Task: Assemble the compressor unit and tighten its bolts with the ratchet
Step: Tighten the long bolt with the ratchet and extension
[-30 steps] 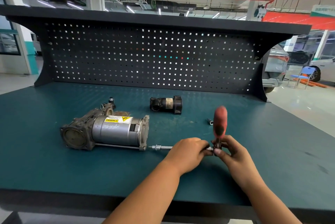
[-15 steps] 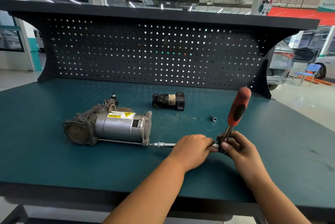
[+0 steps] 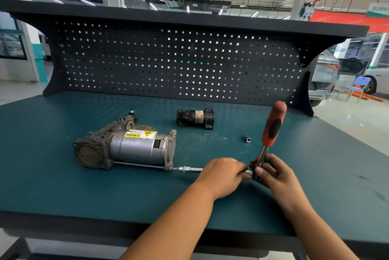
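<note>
Two hands work here: the left hand point(image 3: 219, 173) curls its fingers point(image 3: 239, 169) round the extension bar point(image 3: 190, 169), the right hand point(image 3: 271, 172) round the ratchet point(image 3: 273, 129). The bar should point straight into the compressor point(image 3: 126, 148) on the tabletop point(image 3: 105, 192).

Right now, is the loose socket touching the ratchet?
Apart. The head view shows bare bench top between the loose socket and the ratchet handle.

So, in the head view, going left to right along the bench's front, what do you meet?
First the compressor → extension bar → left hand → right hand, gripping the ratchet.
</note>
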Tool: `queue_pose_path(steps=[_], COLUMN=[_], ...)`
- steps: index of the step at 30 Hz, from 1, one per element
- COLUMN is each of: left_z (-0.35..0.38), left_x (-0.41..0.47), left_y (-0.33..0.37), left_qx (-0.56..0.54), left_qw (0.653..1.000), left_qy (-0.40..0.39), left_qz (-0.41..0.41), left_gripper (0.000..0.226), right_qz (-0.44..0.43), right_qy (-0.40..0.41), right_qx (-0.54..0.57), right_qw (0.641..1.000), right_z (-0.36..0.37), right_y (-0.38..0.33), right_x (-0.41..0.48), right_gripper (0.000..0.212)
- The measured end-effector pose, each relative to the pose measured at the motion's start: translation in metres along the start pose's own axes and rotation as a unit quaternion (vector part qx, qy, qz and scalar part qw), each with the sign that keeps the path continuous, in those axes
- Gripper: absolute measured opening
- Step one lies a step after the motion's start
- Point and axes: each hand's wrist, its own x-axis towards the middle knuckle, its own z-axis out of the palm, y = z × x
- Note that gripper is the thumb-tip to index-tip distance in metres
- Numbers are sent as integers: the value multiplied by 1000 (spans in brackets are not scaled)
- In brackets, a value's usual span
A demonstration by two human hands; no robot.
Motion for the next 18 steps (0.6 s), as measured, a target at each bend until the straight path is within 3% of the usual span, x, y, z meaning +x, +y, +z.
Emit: queue_pose_path(steps=[6, 15, 18], left_z=[1, -3, -5], left_x=[0, -4, -5], left_y=[0, 1, 3], left_qx=[21, 28, 19], left_qw=[1000, 999, 999], left_qy=[-13, 3, 16], left_qz=[4, 19, 27], left_gripper=[34, 37, 35], right_qz=[21, 32, 75], right_qy=[3, 24, 21], right_qx=[-15, -128, -197], right_qw=[1000, 991, 977], right_z=[0, 6, 6], right_y=[2, -1, -1], right_x=[1, 7, 11], right_gripper=[23, 16, 41])
